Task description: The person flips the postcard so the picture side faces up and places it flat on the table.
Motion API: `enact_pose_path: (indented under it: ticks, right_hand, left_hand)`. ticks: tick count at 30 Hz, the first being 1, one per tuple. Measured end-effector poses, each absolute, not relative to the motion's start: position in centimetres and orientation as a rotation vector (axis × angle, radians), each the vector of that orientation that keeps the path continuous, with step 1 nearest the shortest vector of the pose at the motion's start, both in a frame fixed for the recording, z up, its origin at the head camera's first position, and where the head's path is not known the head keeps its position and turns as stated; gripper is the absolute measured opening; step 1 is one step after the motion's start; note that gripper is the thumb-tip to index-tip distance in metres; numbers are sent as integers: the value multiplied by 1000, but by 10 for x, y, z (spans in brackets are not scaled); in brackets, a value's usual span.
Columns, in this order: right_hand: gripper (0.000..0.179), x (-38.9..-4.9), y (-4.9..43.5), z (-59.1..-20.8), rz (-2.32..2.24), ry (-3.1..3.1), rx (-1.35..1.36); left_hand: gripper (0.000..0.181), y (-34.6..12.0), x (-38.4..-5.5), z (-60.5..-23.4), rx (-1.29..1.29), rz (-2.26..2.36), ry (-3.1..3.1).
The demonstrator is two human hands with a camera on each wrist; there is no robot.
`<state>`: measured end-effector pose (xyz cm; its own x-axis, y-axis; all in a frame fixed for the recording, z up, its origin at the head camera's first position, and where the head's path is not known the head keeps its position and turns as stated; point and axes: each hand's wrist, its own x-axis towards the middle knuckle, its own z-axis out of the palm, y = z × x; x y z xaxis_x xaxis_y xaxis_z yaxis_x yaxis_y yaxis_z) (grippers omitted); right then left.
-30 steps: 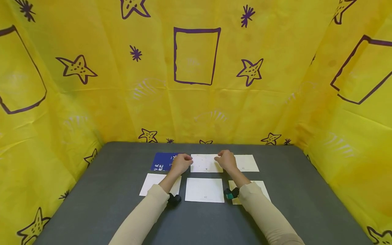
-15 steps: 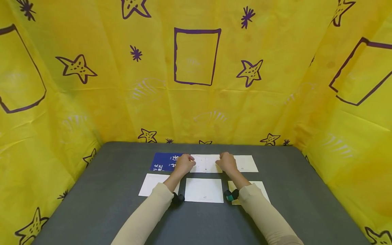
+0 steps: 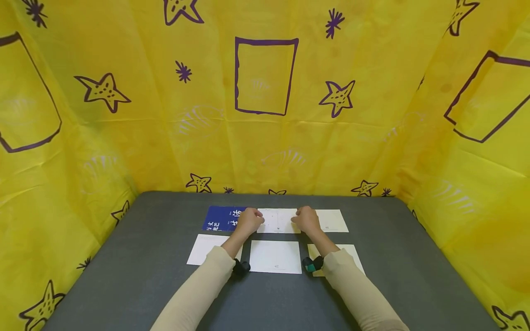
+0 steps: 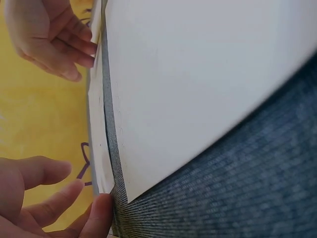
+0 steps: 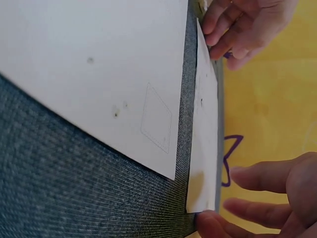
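A white rectangular card [image 3: 277, 220] is touched by left hand [image 3: 249, 222] and right hand [image 3: 307, 220], fingers parted, near the grey tabletop's [image 3: 132, 276] far edge.

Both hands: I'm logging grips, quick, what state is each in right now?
Left hand: open, fingers loose at the left edge of the middle far-row card.
Right hand: open, fingers loose at that card's right edge.

Cloth-walled booth [image 3: 145, 151], of the kind used for recording. Yellow cloth [image 3: 265, 133] hangs behind the far edge of the grey tabletop [image 3: 273, 301] and beside its left and right edges, printed with purple starfish [image 3: 103, 93] and pale fish bones [image 3: 295, 158]. Two body-worn cameras [image 3: 313, 263] show above the tabletop. What building lies beyond the cloth cannot be told.
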<state>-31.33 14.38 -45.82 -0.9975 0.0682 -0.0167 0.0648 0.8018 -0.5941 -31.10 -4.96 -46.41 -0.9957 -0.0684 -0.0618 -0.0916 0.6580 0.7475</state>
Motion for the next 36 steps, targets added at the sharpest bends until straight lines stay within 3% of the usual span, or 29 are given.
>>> enact_pose_path:
  ticks: [36]
  right_hand:
    - [23, -318, 156, -465, 1357, -2846, -183]
  left_hand:
    - [14, -61, -312, -469, -131, 1409, 2863]
